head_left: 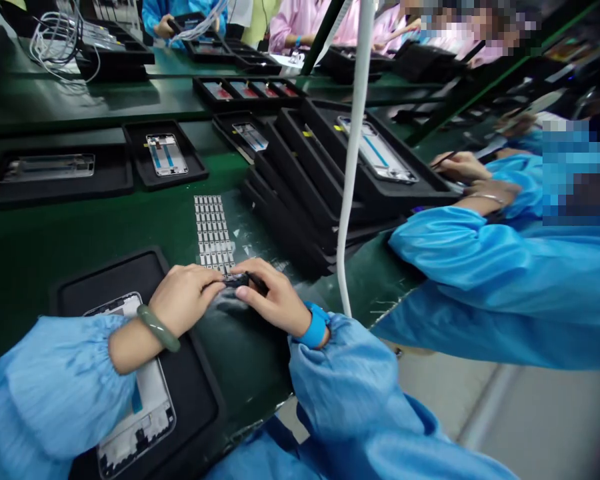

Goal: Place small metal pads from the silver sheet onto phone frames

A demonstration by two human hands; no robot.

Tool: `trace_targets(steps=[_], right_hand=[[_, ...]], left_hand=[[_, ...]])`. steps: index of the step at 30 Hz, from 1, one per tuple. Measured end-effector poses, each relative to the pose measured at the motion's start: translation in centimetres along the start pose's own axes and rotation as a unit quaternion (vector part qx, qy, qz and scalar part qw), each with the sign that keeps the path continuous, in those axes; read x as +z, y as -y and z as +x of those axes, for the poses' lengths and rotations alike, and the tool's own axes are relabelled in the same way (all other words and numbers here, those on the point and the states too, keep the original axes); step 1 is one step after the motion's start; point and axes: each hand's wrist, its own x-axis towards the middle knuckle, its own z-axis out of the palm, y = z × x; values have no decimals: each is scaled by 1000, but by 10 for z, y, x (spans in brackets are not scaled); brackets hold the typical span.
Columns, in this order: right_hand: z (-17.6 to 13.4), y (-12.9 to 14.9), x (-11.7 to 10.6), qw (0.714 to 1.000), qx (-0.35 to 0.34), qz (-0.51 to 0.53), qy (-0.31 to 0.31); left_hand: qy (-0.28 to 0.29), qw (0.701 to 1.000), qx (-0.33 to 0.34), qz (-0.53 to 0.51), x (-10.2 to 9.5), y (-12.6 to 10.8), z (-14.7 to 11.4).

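Observation:
My left hand (184, 297) pinches one end of a small dark part (236, 281). Fingers of my right hand (275, 300) close on its other end, just in front of a sheet of small pale pieces in rows (213, 230). A slim black tool (257, 283) lies within the right hand; its kind is hard to make out. Below my left forearm, a phone frame (155, 400) with a blue strip rests in a black tray (195, 373), partly covered by the sleeve.
Stacked black trays (300, 193) stand at centre right, the top one carrying a phone frame (380, 150). A white cable (353, 153) hangs in front of them. More trays (165, 153) sit behind my hands. At right, a co-worker's blue sleeve (480, 260) reaches over the bench.

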Motion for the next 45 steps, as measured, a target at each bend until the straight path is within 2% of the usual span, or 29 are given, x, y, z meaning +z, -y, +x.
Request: trace_targets(steps=[5,11,17,20,23,27,39,43,45], right_hand=[[8,6,13,994,92,64,-7],[8,12,13,980,127,152,-8],[8,14,15,958,188,216,-19],[8,15,16,955,188,228,-35],[8,17,17,955,176,236,-25],[8,19,17,955,169,242,-12],[4,20,16,951,171,255,-36],[1,21,18,970,154,185,-30],[0,22,19,971,144,187,-22]], left_hand=[[-1,992,-63,-111,-10,-1,-2],[23,972,-101,-212,-18,-2,-2],[24,959,-114,-259,-20,-3,-9],[34,945,-140,-294,-21,-1,-11],[44,935,-158,-313,-22,1,-11],[44,932,-159,-322,-21,1,-11],[46,926,-154,-342,-20,-5,-14],[72,901,-162,-397,-19,-3,-16],[80,884,-170,-429,-18,-1,-17]])
